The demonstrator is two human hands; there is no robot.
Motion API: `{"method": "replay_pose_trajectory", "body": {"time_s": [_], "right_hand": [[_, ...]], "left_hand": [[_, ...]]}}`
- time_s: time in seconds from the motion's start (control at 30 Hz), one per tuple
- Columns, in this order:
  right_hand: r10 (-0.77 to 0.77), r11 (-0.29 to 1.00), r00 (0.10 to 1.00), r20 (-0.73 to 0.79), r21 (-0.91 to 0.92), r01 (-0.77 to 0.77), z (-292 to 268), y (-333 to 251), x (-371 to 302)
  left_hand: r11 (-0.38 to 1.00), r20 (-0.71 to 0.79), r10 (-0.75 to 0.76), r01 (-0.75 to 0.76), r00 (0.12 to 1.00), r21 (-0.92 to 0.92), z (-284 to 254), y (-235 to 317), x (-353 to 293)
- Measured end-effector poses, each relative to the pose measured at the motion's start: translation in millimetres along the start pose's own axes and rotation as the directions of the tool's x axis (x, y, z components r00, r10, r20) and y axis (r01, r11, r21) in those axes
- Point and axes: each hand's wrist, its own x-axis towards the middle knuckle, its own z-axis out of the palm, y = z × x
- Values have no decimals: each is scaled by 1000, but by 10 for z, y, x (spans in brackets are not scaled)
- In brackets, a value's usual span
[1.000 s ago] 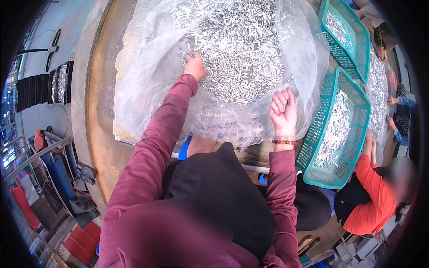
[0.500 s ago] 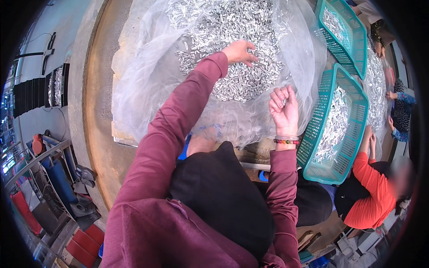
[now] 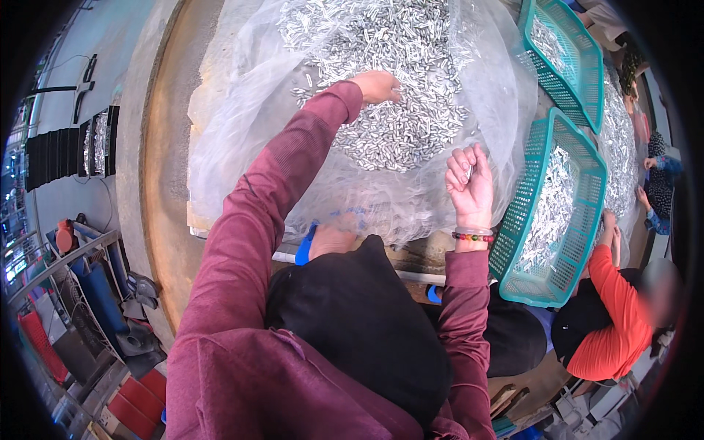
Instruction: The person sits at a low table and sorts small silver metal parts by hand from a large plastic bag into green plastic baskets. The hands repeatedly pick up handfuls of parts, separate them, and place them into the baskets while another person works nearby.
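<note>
A wide heap of small silver metal pieces [image 3: 403,136] lies on a sheet of clear plastic [image 3: 242,147] before me. My left hand [image 3: 378,86] reaches over the heap, its fingers curled down among the pieces; whatever they pinch is hidden. Palm up at the heap's near right edge, my right hand [image 3: 469,183] is closed with its fingers bent in. A small silver metal piece [image 3: 468,173] shows between those fingers and the thumb. A beaded bracelet [image 3: 473,237] circles the right wrist.
To the right, a green plastic basket [image 3: 506,242] contains silver pieces, and a second green basket [image 3: 590,95] stands beyond it. A person in an orange top [image 3: 612,323] sits close on the right. Other people's hands work at another silver pile [image 3: 616,154]. A metal rack [image 3: 95,249] stands left.
My left hand has shifted left and slightly nearer over the heap, and its spread fingers have curled in. The right hand stays nearly in place, still closed.
</note>
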Motion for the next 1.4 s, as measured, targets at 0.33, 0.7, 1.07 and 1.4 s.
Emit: {"method": "replay_pose_trajectory", "body": {"time_s": [0.33,0.7,1.07,1.4], "right_hand": [[-15,1000,998,-66,0,15,14,-13,-54],[-14,999,999,-52,-38,12,29,-2,-60],[3,999,997,-77,-35,-6,55,84,-45],[-44,950,989,-141,-312,-3,73,205,-47]], "left_hand": [[989,-21,-42,45,999,142,-121,126,-17],[983,-359,-30,92,933,159,271,-297,-127],[967,-460,55,67,886,245,639,-398,-206],[969,-102,39,-63,994,-238,151,5,-624]]}}
